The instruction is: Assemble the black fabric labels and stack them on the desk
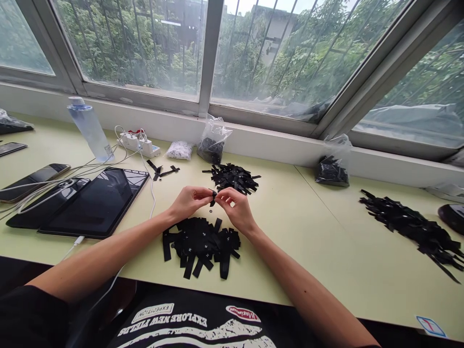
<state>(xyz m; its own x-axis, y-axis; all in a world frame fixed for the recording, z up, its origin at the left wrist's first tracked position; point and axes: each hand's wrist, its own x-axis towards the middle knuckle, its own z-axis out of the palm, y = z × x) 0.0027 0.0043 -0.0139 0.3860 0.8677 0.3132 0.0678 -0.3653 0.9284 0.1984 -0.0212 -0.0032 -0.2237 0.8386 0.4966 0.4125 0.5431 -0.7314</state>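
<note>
Both my hands meet above the pale yellow-green table (297,232). My left hand (188,202) and my right hand (236,207) pinch a small black fabric label (213,197) between their fingertips. Just below them, towards me, lies a heap of black labels with white letters (201,244). A second heap of black labels (232,177) lies beyond my hands. A tiny dark speck (210,210) sits on the table under the held label.
A tablet (94,200), phones (34,179), white cables and a power strip (139,142) lie at left, with a water bottle (90,128). Plastic bags of black pieces (212,140) (331,166) stand by the window ledge. Another black pile (416,227) spreads at right.
</note>
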